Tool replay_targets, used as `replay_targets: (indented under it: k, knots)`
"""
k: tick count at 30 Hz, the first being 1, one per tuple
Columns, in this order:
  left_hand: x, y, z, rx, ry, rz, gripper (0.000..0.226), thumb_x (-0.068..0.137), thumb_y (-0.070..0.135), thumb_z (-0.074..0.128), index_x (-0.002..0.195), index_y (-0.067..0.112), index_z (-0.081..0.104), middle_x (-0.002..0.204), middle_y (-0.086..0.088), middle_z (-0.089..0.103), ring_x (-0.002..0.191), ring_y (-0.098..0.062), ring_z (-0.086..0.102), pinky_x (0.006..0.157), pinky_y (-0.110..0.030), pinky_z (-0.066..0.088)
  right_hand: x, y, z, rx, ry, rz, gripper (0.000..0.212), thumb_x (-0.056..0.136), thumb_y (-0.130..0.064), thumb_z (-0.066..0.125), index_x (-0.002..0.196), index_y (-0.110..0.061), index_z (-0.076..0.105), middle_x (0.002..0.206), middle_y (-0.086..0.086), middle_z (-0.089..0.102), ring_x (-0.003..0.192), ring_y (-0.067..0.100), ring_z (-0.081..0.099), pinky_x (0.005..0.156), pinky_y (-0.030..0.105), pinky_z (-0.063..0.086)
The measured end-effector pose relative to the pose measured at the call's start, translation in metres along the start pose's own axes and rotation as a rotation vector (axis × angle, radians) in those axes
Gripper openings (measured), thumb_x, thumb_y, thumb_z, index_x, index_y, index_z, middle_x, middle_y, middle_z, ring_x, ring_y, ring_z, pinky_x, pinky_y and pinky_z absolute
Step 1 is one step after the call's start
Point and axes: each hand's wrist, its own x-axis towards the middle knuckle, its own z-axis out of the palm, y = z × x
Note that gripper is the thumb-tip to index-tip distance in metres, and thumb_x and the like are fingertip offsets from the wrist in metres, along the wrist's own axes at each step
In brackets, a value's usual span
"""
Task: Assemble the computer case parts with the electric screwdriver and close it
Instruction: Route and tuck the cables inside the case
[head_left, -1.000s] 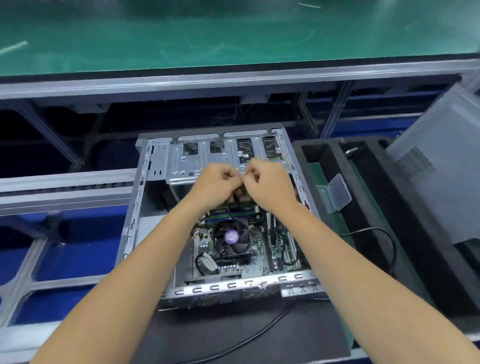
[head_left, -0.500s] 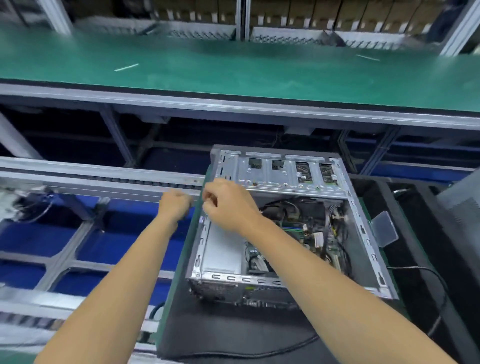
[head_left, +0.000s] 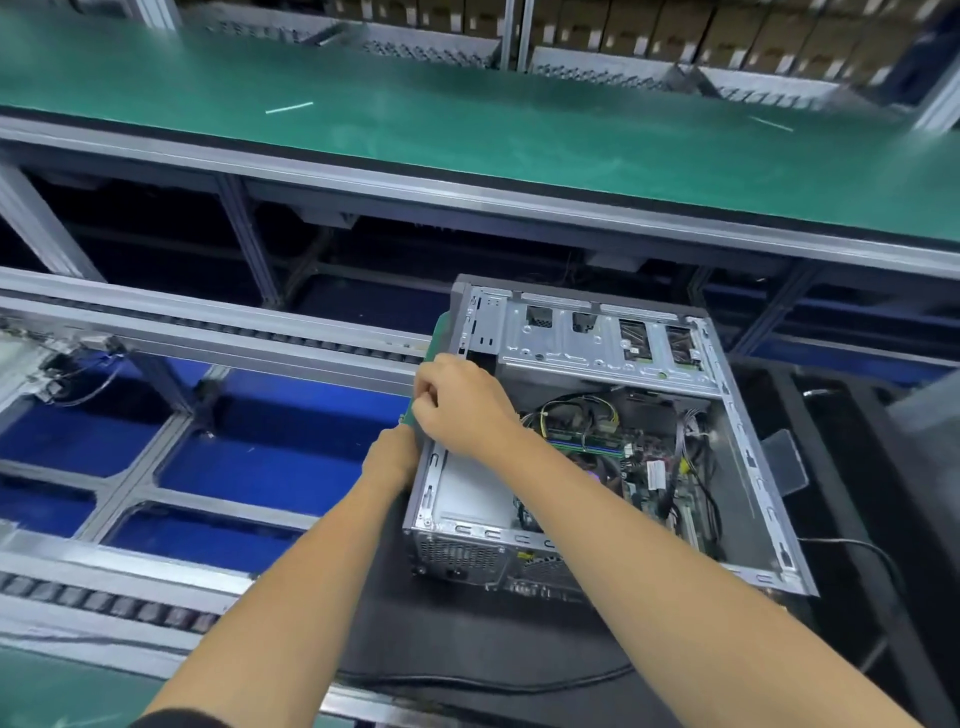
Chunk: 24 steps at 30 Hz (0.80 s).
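The open computer case (head_left: 748, 467) lies on a black mat (head_left: 441, 634), its motherboard, cables and drive cage exposed. My right hand (head_left: 462, 405) sits on the case's left rim near the far corner, fingers curled over the edge. Just below it, my left hand (head_left: 392, 457) is against the outside of the left wall, with its fingers hidden. No electric screwdriver is in view.
A grey side panel (head_left: 930, 410) leans at the far right over a black foam tray (head_left: 852, 457). A clear plastic piece (head_left: 784, 462) and a black cable (head_left: 862, 545) lie right of the case. Conveyor rails (head_left: 208, 338) run to the left, and a green bench top (head_left: 467, 130) lies behind.
Both hands left the middle of the case interior and moved to its left rim. The view swung left, so the case now sits right of centre.
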Motion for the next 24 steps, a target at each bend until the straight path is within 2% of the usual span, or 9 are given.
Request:
replay_targets:
  k: [7,9,11,13,17,21,24]
  knots:
    - [0.007,0.005,0.000,0.008,0.015,-0.036,0.027,0.098,0.007,0.034,0.114,-0.006,0.052,0.112,-0.021,0.059,0.089,-0.032,0.056,0.076,-0.038,0.047,-0.003,0.008,0.003,-0.005,0.002,0.027,0.012,0.088,-0.010,0.051,0.084,-0.011,0.061,0.088,0.000,0.048,0.081,0.025,0.052,0.064,0.031,0.035]
    - [0.008,0.004,0.000,0.005,0.028,-0.036,0.027,0.097,0.008,0.035,0.113,-0.006,0.052,0.106,-0.020,0.060,0.079,-0.030,0.050,0.066,-0.033,0.042,-0.003,0.010,0.002,0.000,0.002,0.028,0.013,0.088,-0.009,0.050,0.085,-0.010,0.063,0.088,0.000,0.049,0.082,0.025,0.053,0.065,0.032,0.037]
    - [0.009,0.004,-0.001,0.008,0.031,-0.032,0.025,0.096,0.008,0.037,0.109,-0.005,0.054,0.094,-0.017,0.059,0.072,-0.026,0.046,0.056,-0.028,0.036,-0.003,0.010,0.001,0.001,0.003,0.025,0.013,0.088,-0.010,0.050,0.086,-0.010,0.063,0.089,-0.001,0.048,0.082,0.025,0.052,0.066,0.032,0.037]
    - [0.009,0.004,-0.002,0.000,0.015,-0.037,0.024,0.095,0.011,0.038,0.103,-0.003,0.055,0.084,-0.012,0.055,0.067,-0.024,0.045,0.054,-0.027,0.034,-0.003,0.010,0.001,0.007,0.003,0.020,0.012,0.089,-0.010,0.050,0.084,-0.012,0.061,0.089,-0.001,0.048,0.082,0.026,0.053,0.066,0.032,0.038]
    - [0.010,0.007,-0.003,-0.029,-0.016,-0.024,0.017,0.094,0.011,0.039,0.088,0.002,0.052,0.079,-0.011,0.053,0.065,-0.024,0.045,0.057,-0.028,0.035,-0.003,0.012,-0.001,0.021,0.007,0.007,0.012,0.089,-0.010,0.050,0.083,-0.013,0.059,0.089,0.000,0.049,0.082,0.026,0.054,0.066,0.034,0.041]
    - [0.009,0.005,-0.004,-0.048,-0.030,-0.004,0.017,0.094,0.009,0.039,0.085,0.000,0.051,0.076,-0.012,0.051,0.062,-0.024,0.041,0.054,-0.028,0.031,-0.004,0.016,-0.004,0.056,0.033,0.007,0.012,0.087,-0.008,0.050,0.082,-0.012,0.060,0.087,-0.001,0.051,0.084,0.025,0.055,0.067,0.033,0.041]
    - [0.004,0.007,-0.016,-0.057,-0.016,-0.049,0.021,0.088,0.002,0.045,0.068,0.005,0.039,0.066,-0.009,0.046,0.052,-0.022,0.035,0.048,-0.026,0.029,-0.006,0.023,-0.014,0.098,0.093,0.016,0.012,0.086,-0.008,0.051,0.079,-0.012,0.059,0.082,-0.004,0.051,0.079,0.022,0.052,0.066,0.033,0.039]
